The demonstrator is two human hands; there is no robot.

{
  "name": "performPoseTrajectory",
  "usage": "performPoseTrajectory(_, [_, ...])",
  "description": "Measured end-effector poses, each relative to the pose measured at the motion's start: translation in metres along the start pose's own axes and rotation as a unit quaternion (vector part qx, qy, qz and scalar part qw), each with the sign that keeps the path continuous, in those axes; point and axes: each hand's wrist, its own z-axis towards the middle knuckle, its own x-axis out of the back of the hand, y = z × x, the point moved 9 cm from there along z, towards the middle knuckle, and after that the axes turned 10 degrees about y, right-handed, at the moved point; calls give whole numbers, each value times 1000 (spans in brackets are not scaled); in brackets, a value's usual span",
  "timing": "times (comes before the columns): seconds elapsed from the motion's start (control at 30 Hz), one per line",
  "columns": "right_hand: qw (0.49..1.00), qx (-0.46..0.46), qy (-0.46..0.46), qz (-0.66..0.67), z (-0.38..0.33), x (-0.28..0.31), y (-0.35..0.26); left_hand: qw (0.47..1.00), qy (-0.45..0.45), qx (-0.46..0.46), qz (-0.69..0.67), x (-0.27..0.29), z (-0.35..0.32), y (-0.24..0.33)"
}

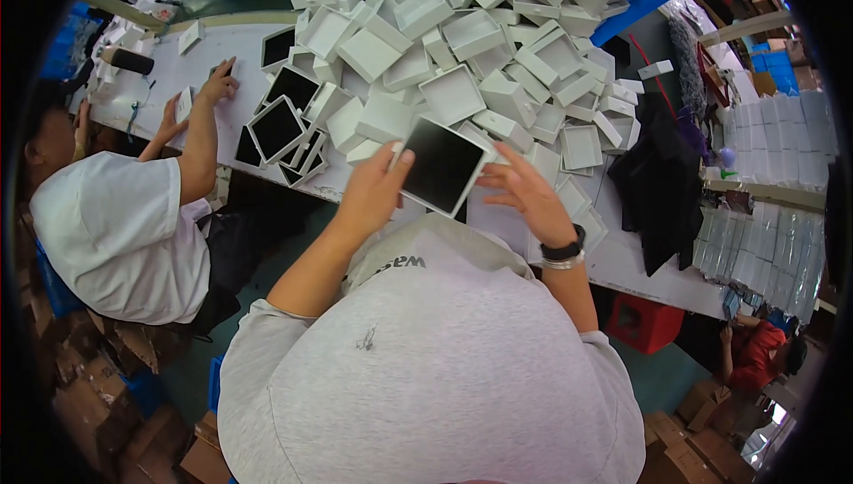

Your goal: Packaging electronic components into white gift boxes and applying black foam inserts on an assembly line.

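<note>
My left hand [371,189] grips a shallow white box with a black inner face [442,167] by its left edge, thumb on top. The box is tilted above the near edge of the table, in front of my chest. At its right side is my right hand [535,198], fingers spread; whether the fingertips touch the box's rim I cannot tell. Just beyond my hands rises a large heap of white box parts [453,93]. Several black-lined boxes [277,129] lie stacked to the left of the heap.
A co-worker in a white shirt [124,226] sits at the left, both hands over the white table [233,58]. Black cloth [659,186] hangs over the table's right part. A red crate [645,322] stands below. Wrapped white stacks [773,142] fill the far right, near a person in red [755,355].
</note>
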Motion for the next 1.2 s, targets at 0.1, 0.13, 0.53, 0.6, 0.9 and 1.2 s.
performPoseTrajectory(0.1, [961, 72, 170, -204, -16, 86, 6, 974, 214, -70, 5, 75, 26, 2])
performPoseTrajectory(0.13, [915, 46, 232, -327, -29, 121, 21, 965, 256, -49, -8, 108, 43, -6])
performPoseTrajectory(0.53, [702, -105, 346, -613, -108, 242, 168, 859, 267, 65, 431, 291, 250, -69])
performPoseTrajectory(0.6, [708, -102, 330, -616, -109, 241, 164, 866, 267, 86, 414, 271, 259, -74])
performPoseTrajectory(0.9, [718, 4, 415, -558, -122, 197, 133, 940, -27, -111, 323, -2, 44, -39])
performPoseTrajectory(1.2, [757, 5, 378, -533, -89, 163, 138, 690, -62, -551, 464, -143, 19, -117])
